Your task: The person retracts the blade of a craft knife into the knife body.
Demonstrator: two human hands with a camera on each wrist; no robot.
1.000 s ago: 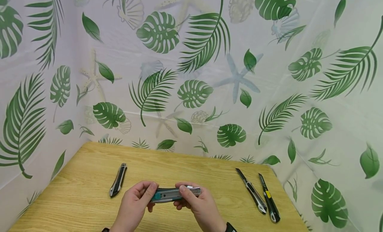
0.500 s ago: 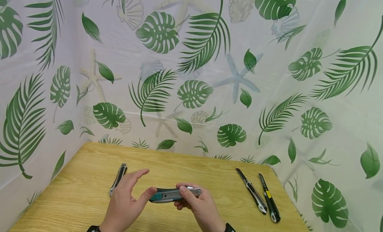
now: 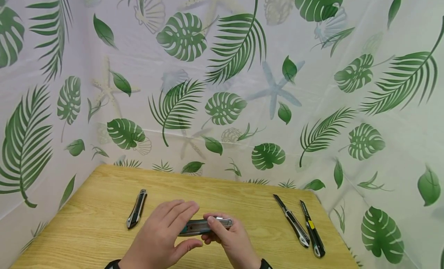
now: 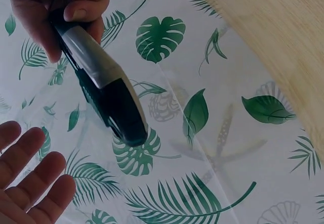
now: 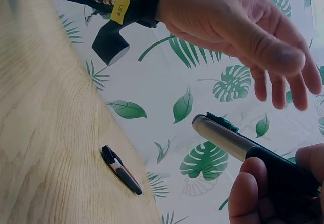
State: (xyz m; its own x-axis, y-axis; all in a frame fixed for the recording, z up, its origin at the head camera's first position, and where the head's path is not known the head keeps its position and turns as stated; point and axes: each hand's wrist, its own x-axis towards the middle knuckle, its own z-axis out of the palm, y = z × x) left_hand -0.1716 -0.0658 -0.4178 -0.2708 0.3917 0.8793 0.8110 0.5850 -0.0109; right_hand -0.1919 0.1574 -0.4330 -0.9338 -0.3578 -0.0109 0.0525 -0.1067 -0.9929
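The teal-and-grey utility knife (image 3: 199,227) is up above the tabletop (image 3: 93,207), clamped in the right grip (image 3: 231,238); the left grip (image 3: 162,231) hovers beside it, fingers apart! Lifting looks done, setting down not yet; 3 snap-off cutters (image 3: 137,209) lie around.

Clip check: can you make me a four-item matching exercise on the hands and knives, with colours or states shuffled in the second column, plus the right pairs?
Things:
1. held knife in the right grip
2. left grip
3. far-left knife on the table, head view
4. rightmost knife, head view

Colour or state:
A. black with some yellow
B. open, holding nothing
C. black and silver
D. teal and grey

Right pairs: 1-D, 2-B, 3-C, 4-A
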